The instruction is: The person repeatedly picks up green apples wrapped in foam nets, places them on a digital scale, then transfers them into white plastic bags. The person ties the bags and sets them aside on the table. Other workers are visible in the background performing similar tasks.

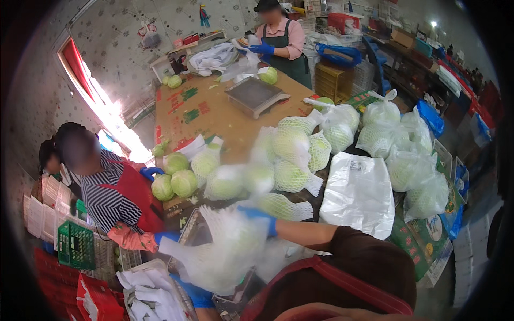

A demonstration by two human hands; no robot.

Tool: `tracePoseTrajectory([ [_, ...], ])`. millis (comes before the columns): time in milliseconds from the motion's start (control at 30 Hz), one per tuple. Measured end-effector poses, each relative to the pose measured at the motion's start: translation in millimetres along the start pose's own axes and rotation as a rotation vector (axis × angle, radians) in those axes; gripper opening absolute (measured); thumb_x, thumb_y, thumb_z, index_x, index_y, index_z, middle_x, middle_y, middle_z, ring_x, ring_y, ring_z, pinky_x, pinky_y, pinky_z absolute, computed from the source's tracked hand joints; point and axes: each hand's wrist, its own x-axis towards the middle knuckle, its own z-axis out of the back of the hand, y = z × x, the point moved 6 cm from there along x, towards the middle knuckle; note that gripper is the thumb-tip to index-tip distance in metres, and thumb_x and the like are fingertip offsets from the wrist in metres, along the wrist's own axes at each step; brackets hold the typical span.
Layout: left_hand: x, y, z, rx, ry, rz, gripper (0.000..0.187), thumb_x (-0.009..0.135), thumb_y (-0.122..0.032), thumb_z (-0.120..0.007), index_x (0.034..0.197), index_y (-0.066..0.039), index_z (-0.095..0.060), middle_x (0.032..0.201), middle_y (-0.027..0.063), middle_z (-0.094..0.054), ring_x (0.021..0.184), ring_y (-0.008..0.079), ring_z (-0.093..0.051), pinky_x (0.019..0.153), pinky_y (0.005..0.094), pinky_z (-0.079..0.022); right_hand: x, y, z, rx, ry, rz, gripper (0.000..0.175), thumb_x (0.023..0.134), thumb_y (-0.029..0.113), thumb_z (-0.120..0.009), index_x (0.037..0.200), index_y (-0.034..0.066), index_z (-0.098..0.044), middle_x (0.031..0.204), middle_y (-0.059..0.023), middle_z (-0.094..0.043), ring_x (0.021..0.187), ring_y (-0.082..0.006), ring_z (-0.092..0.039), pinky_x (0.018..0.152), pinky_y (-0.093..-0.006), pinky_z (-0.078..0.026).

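Two cabbages in white foam-net sleeves (217, 261) are held up close before me, blurred by motion. My right hand (259, 220), in a blue glove, grips the bundle's upper right side. Along its lower left edge is my left hand (194, 289), gloved in blue too, its fingers partly hidden behind the netting. Below the bundle, partly covered, is a blurred clear plastic bag (281, 254). Another netted cabbage (281, 206) lies just beyond my right hand. A stack of clear plastic bags (357, 192) lies flat right of my forearm.
Netted cabbages (291, 144) crowd the table (209, 116), with bagged ones (409, 160) at right. A scale (255, 96) stands farther back. A co-worker in a red apron (138, 196) touches bare cabbages (174, 180) at left; another (281, 44) works across. Foam sleeves (156, 293) fill a crate below.
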Motion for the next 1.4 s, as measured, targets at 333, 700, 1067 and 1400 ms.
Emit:
tracePoseTrajectory([
  [333, -75.9, 72.6, -78.9, 1.187, 0.073, 0.134, 0.022, 0.091, -0.020, -0.057, 0.101, -0.001, -0.061, 0.082, 0.0016, -0.061, 0.069, 0.0098, -0.055, 0.059, 0.0253, -0.045, -164.3, 156.3, -73.8, -1.264, -0.003, 0.182, 0.033, 0.092, 0.031, -0.051, 0.082, 0.0033, -0.065, 0.072, -0.0159, -0.061, 0.065, -0.0310, -0.058, 0.065, -0.0396, -0.046],
  [700, -112.1, 60.7, -182.1, 0.865, -0.071, -0.084, 0.025, 0.095, -0.025, -0.052, 0.094, -0.001, -0.060, 0.081, 0.0062, -0.063, 0.071, 0.0175, -0.061, 0.064, 0.0315, -0.048, -224.2, 248.8, -142.7, -1.014, -0.051, 0.114, 0.032, 0.095, 0.022, -0.047, 0.122, 0.0112, -0.060, 0.099, -0.0100, -0.068, 0.075, -0.0183, -0.064, 0.068, -0.0310, -0.052],
  [1067, -105.2, 87.3, -277.0, 0.970, 0.346, -0.089, 0.033, 0.096, -0.030, -0.052, 0.103, 0.001, -0.061, 0.101, 0.0109, -0.063, 0.078, 0.0206, -0.064, 0.074, 0.0321, -0.051, -185.1, 191.2, -181.3, -1.030, 0.303, 0.081, 0.046, 0.097, 0.027, -0.049, 0.137, 0.0057, -0.043, 0.131, -0.0126, -0.050, 0.092, -0.0151, -0.060, 0.074, -0.0278, -0.054],
  [1400, -87.2, 105.0, -334.5, 1.370, 0.801, 0.125, 0.022, 0.085, -0.022, -0.065, 0.088, -0.001, -0.065, 0.087, 0.0102, -0.065, 0.081, 0.0237, -0.061, 0.075, 0.0346, -0.046, -157.0, 149.6, -129.4, -0.496, 0.178, -0.262, 0.043, 0.096, 0.044, -0.046, 0.122, 0.0122, -0.060, 0.080, 0.0001, -0.057, 0.061, -0.0050, -0.038, 0.052, -0.0223, -0.034],
])
